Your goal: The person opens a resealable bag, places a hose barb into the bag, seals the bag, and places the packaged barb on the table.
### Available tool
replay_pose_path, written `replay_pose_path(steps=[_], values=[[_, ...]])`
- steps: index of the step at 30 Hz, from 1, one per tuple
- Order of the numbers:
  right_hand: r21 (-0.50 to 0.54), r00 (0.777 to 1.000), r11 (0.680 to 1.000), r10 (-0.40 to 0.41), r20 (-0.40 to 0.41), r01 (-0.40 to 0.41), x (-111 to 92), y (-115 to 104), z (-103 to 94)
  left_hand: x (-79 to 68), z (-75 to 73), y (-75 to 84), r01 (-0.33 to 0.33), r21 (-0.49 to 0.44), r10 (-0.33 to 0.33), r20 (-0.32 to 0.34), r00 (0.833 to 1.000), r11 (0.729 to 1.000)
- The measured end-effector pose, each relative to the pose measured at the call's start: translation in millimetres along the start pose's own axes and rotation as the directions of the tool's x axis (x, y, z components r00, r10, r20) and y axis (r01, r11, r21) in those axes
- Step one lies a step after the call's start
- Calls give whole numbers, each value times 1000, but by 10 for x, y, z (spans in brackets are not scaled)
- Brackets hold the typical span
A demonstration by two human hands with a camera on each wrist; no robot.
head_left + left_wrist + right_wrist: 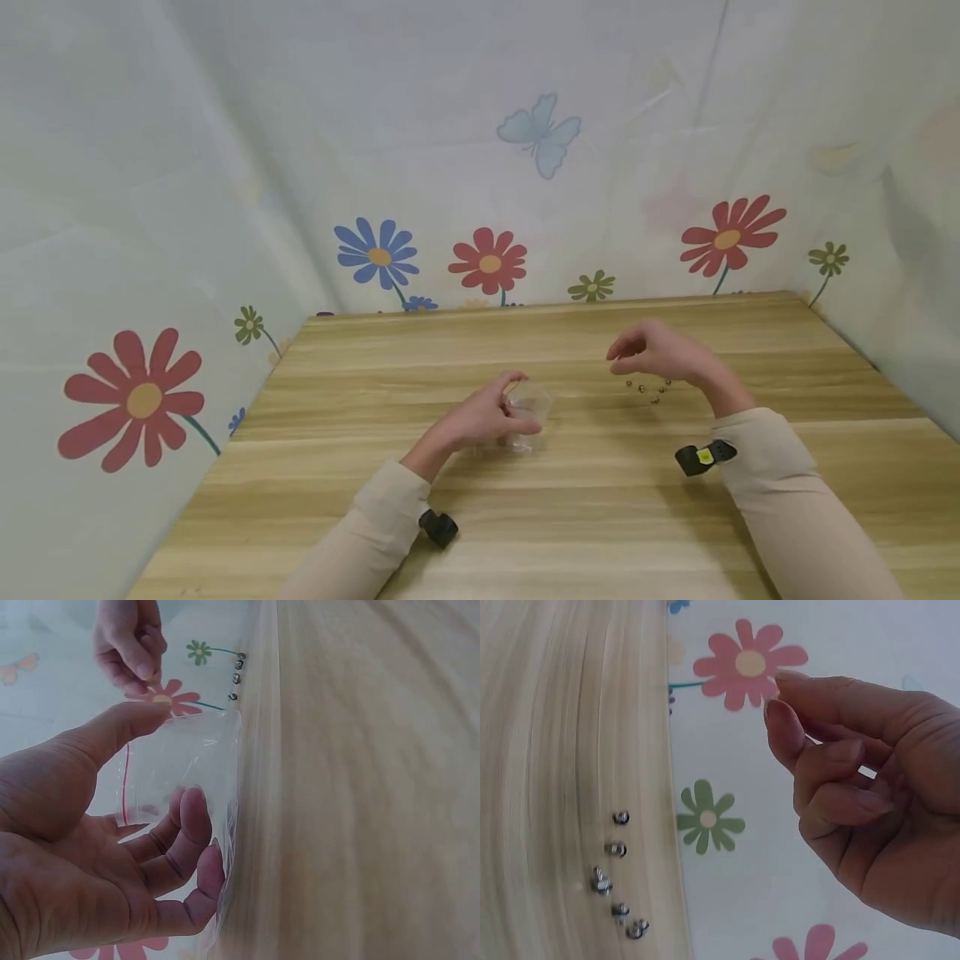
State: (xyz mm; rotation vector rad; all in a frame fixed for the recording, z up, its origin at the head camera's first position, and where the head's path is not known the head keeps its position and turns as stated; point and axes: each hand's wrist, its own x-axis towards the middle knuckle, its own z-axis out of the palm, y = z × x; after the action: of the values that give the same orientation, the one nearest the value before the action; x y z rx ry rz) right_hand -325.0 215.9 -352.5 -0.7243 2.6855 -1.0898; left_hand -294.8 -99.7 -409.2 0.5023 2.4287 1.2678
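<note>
1. L hand (486, 414): thumb + fingers round clear bag (176, 761), low over tbl (570, 517).
2. R hand (662, 350): raised, fingertips tog.; can't tell if anything's pinched.
3. Sm. metal bits (601, 883) on tbl, below R hand.

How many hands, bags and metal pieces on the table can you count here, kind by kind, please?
Hands: 2 (left hand, right hand)
Bag: 1
Metal pieces on the table: 5
Total: 8
</note>
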Motion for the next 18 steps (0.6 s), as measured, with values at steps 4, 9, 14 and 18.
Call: replay_pose_path(steps=[4,9,14,18], values=[[12,1000,1000,-4,-5,4,-10,144,-52,-9,11,-18,1,-4,-1,6,1000,1000],[55,1000,998,-11,10,10,-34,259,-112,-18,6,-2,1,2,-1,-2,1000,1000],[70,1000,997,-18,17,17,-60,353,-146,-22,5,19,2,5,-2,-4,1000,1000],[31,1000,999,-18,7,18,-72,434,-166,-17,5,19,2,1,-2,-2,1000,1000]])
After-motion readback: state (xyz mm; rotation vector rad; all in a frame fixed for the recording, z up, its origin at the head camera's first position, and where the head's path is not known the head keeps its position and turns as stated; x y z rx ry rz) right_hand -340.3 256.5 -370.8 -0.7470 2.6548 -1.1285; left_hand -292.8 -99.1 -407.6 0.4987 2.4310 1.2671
